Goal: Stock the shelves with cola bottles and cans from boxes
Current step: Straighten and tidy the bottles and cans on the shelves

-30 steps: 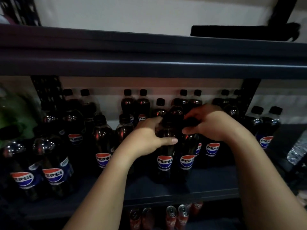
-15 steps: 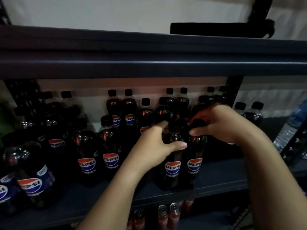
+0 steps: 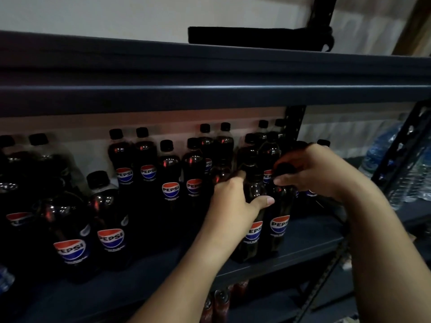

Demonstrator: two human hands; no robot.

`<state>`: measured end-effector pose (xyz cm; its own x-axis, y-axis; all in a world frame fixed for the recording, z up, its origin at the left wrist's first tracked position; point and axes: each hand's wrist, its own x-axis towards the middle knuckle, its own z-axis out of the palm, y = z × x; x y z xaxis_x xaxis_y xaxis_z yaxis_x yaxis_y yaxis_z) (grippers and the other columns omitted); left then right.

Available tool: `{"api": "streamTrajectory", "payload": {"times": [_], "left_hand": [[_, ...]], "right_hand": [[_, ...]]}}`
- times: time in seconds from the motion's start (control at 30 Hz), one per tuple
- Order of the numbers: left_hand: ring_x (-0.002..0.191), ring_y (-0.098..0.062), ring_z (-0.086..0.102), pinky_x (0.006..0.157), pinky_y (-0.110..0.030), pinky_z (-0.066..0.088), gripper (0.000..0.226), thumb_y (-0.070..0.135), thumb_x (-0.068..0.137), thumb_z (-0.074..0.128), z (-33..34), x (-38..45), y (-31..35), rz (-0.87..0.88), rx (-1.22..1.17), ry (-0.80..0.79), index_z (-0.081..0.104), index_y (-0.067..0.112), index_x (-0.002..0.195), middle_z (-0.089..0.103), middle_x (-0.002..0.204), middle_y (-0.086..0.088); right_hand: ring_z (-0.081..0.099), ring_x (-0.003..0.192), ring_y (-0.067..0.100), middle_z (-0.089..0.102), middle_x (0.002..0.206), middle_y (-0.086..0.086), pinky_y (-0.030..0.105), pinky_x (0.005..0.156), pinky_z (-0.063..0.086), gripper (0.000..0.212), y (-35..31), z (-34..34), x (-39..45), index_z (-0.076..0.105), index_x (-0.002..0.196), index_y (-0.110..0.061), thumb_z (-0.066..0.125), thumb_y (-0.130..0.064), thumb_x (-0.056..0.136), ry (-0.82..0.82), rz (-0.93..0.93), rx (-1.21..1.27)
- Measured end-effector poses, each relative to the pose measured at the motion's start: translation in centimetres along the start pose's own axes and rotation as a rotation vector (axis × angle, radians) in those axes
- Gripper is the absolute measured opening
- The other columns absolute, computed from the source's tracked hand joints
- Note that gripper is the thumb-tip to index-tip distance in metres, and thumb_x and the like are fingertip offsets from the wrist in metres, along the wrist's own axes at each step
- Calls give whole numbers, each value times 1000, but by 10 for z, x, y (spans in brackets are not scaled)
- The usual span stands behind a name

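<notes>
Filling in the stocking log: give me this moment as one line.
stage: placing bottles | left hand: grips bottle | right hand: grips cap of next bottle | both upright on shelf

Cola bottles point(image 3: 171, 183) on the shelf: at least eighteen (dim rear rows prevent an exact count). Hands: two. Cans point(image 3: 220, 304) below: at least two.

Dim storeroom with dark metal shelving

A pale wall point(image 3: 116, 17) is showing behind the dark metal shelving, and the upper shelf beam point(image 3: 210, 89) is catching a thin line of light along its edge. A perforated black upright point(image 3: 294, 122) is standing at the back, another slanted upright point(image 3: 396, 159) is running down at the right, and a black bracket point(image 3: 256, 36) is lying above the beam.
</notes>
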<state>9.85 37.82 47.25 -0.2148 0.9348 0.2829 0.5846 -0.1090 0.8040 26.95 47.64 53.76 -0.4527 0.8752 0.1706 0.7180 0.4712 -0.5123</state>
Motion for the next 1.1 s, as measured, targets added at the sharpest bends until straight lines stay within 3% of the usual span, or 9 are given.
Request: {"api": "streamTrajectory", "payload": {"times": [0.23, 0.33, 0.43, 0.53, 0.63, 0.77, 0.93, 1.03, 1.1], "left_hand": [[66, 13, 38, 54, 4, 35, 73, 51, 84, 79, 9, 9, 0, 19, 84, 67, 52, 18, 144, 50, 95, 16], [75, 10, 48, 53, 4, 34, 77, 54, 84, 78, 7, 8, 0, 7, 113, 62, 50, 19, 146, 65, 113, 8], [69, 6, 50, 54, 0, 37, 69, 58, 81, 78, 2, 6, -1, -12, 79, 46, 57, 22, 137, 60, 87, 15], [97, 3, 58, 70, -5, 44, 67, 59, 80, 78, -9, 5, -7, -33, 34, 52, 60, 26, 135, 67, 116, 13], [90, 2, 66, 72, -15, 55, 41, 52, 85, 78, -28, 5, -18, -38, -15, 82, 67, 26, 115, 70, 107, 14], [74, -13, 71, 69, -39, 62, 14, 34, 85, 82, -66, 2, -37, -47, -131, 195, 70, 27, 90, 72, 83, 8], [64, -1, 62, 61, -12, 44, 18, 12, 86, 80, -137, -21, -57, 50, -58, 376, 72, 27, 80, 68, 68, 11], [72, -2, 67, 67, -16, 50, 15, 13, 88, 78, -176, -43, -73, 61, -39, 516, 75, 28, 88, 73, 77, 12], [88, -4, 69, 81, -27, 57, 13, 26, 88, 78, -201, -55, -90, 56, 20, 606, 74, 34, 97, 74, 90, 13]], "right_hand": [[68, 85, 4, 74, 95, -10, 31, 79, 59, 37, 5, -1, 6, 76, 109, -32, 89, -31, 75, 13, 22, 26], [67, 86, 4, 74, 95, -12, 26, 73, 56, 32, 6, -1, 9, 74, 102, -38, 89, -33, 74, -5, 52, 43], [65, 93, 1, 71, 101, -16, 20, 75, 49, 35, -4, 0, 8, 72, 109, -35, 86, -37, 77, -13, 61, 30], [62, 99, 6, 68, 112, -14, 17, 75, 46, 43, -24, 1, 5, 66, 125, -36, 79, -23, 86, -5, 16, 25], [62, 95, -2, 67, 111, -19, 7, 67, 42, 49, -52, 3, 3, 67, 125, -37, 67, -5, 88, 7, -96, 34], [64, 108, 0, 71, 111, -17, 20, 94, 50, 36, -96, 21, 3, 71, 115, -31, 71, -8, 87, 23, -206, 163], [71, 86, -3, 76, 95, -10, 16, 83, 57, 23, -154, 73, 12, 75, 103, -21, 81, -12, 83, -118, -341, 328], [71, 88, -1, 76, 97, -8, 14, 81, 55, 24, -184, 109, 20, 74, 104, -20, 83, -15, 82, -191, -385, 368], [70, 94, 3, 75, 104, -6, 20, 90, 56, 31, -203, 132, 25, 73, 112, -17, 84, -17, 82, -220, -392, 381]]}}
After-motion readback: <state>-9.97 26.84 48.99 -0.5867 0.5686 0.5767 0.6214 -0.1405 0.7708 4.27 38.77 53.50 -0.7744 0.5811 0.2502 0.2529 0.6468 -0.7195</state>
